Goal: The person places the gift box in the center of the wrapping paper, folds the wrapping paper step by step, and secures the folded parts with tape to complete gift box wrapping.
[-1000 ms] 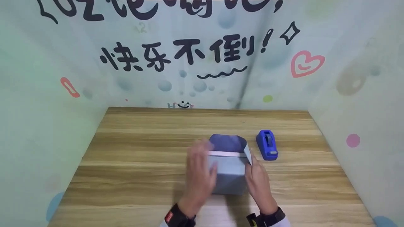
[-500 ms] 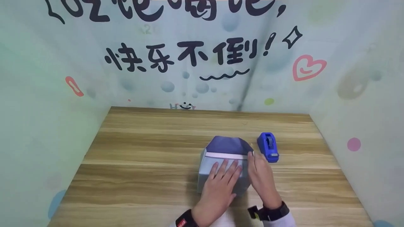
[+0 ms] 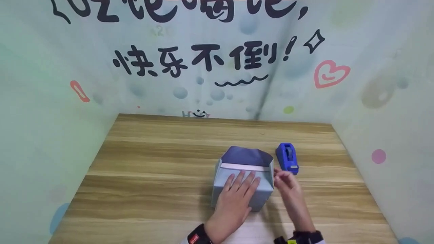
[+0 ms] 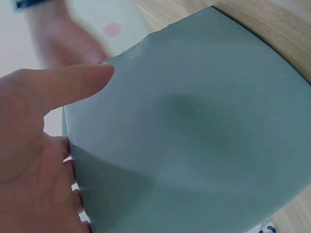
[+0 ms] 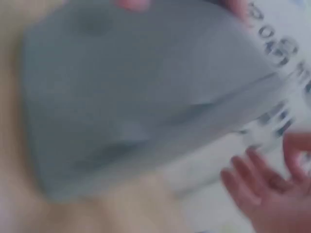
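Observation:
A light blue paper box (image 3: 261,198) stands on the table, its dark blue flap (image 3: 245,156) raised at the back and a white strip along the upper edge. My left hand (image 3: 232,205) lies flat on the top with its fingers spread and straight. In the left wrist view, my left thumb (image 4: 82,83) reaches along the edge of the box's plain side. At the box's right edge is my right hand (image 3: 290,189), fingers bent loosely. The right wrist view is blurred; there, my right hand (image 5: 282,194) shows nothing between its fingers beside the box (image 5: 126,82).
A blue tape dispenser (image 3: 287,157) sits on the table behind my right hand. The wooden table (image 3: 152,169) ends at a printed backdrop (image 3: 152,91), with side walls at left and right.
My left hand has moved from the box's left side onto its top and stayed there. My right hand has drawn back from the right side, its fingers now bent.

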Demonstrator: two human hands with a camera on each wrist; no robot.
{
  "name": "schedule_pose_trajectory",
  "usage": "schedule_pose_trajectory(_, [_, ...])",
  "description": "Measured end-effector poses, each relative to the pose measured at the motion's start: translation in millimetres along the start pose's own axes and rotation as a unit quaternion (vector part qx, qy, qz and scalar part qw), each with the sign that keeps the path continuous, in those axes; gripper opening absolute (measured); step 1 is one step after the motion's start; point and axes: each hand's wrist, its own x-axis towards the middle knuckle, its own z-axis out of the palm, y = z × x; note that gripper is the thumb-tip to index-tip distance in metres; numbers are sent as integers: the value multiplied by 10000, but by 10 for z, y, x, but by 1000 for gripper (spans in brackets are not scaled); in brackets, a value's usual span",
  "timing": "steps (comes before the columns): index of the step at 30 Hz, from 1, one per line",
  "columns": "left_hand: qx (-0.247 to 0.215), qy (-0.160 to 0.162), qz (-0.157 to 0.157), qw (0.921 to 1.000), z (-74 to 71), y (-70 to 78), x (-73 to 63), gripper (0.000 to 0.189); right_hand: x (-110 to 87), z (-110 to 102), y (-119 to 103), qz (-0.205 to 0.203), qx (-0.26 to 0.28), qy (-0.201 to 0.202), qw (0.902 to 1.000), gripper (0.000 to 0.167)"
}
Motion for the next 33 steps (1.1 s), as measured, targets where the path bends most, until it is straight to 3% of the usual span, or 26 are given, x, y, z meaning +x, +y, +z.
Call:
schedule_pose_trajectory(5, [-231,185,142,9995,19,-26,-17,91,11,-23,255,-35,1200,-1003,9877,25])
schedule_pose_trajectory(7, [-327,230,197,9990,28,-38,-25,91,51,-38,273,-89,1346,-1314,9821,28])
schedule_pose_trajectory(10, [-426,212,261,9985,31,-53,-37,88,107,-70,239,-16,962,-1537,9834,29])
schedule_pose_trajectory(15, [-796,296,180,9962,9,-64,-39,88,168,-102,111,210,-287,-1409,9894,18])
schedule_pose_trajectory(17, [-862,367,183,9954,10,-54,-37,92,193,-114,57,172,-786,-1581,9841,12])
schedule_pose_trajectory(20, [-719,438,219,9962,38,-25,-32,93,244,-133,-3,-156,-1337,-2157,9671,16])
schedule_pose_trajectory(23, [-459,464,193,9977,67,1,-16,89,299,-151,-8,-376,-1488,-2502,9559,21])
schedule_pose_trajectory(28, [-576,403,29,9975,57,5,23,81,329,-178,39,96,-1211,-2313,9653,27])
schedule_pose_trajectory(33, [-834,444,-35,9955,36,-13,70,74,422,-179,25,85,-1230,-2364,9638,36])
